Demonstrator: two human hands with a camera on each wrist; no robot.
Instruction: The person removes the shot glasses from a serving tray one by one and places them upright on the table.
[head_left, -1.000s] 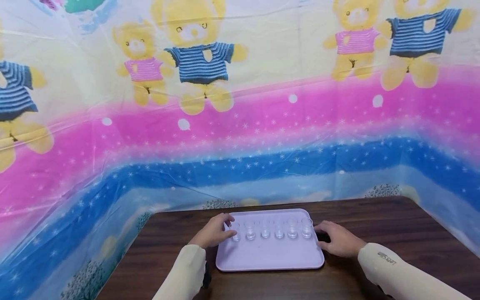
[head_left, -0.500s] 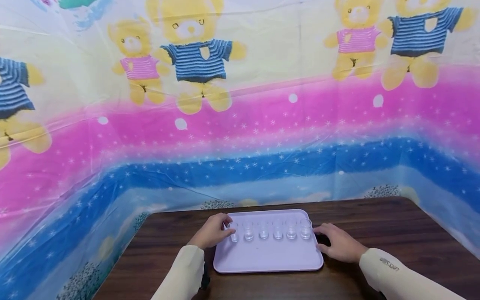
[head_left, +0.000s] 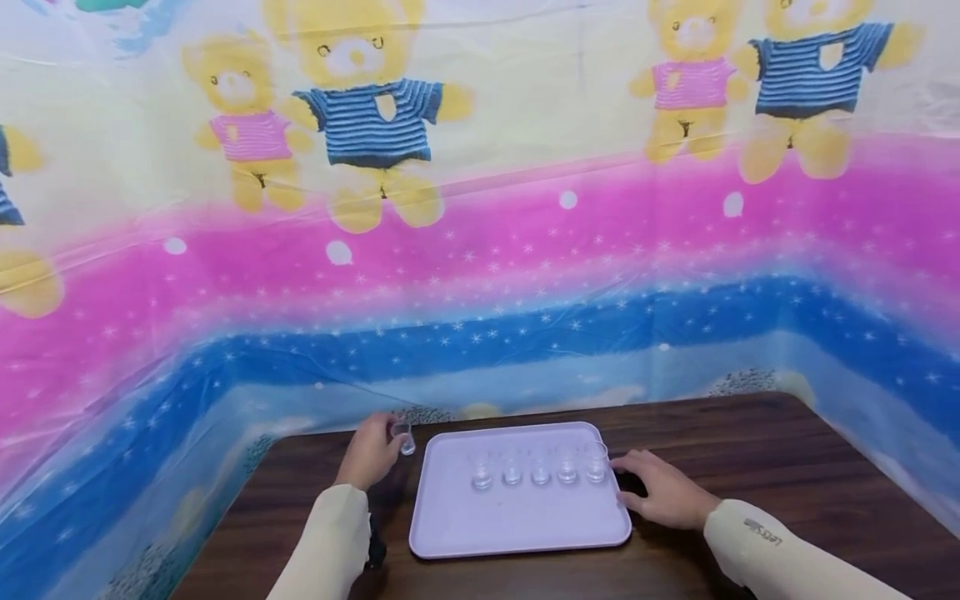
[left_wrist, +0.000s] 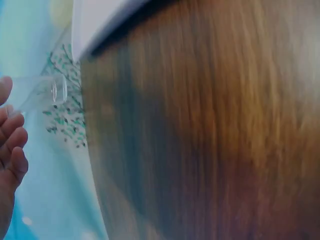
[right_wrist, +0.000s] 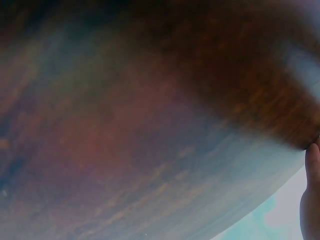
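Note:
In the head view my left hand [head_left: 371,450] holds a small clear cup [head_left: 405,440] between thumb and fingers, left of the tray and above the table's far left side. The left wrist view shows the same cup [left_wrist: 50,90] with the thumb and curled fingers at its near end. A pale lilac tray [head_left: 517,525] lies on the table. Several matching clear cups [head_left: 540,471] stand upright in a row on it. My right hand [head_left: 663,492] rests at the tray's right edge, its fingertips touching or very near the rim. The right wrist view catches only one finger [right_wrist: 313,170].
The dark wood-grain table [head_left: 720,442] extends around the tray on all sides. Behind it hangs a printed curtain [head_left: 480,250] with bears and snowflakes, close to the table's far edge.
My left hand has lifted the leftmost cup off the tray and carried it left, past the tray's edge. The right hand stays by the rim. The head view has shifted slightly.

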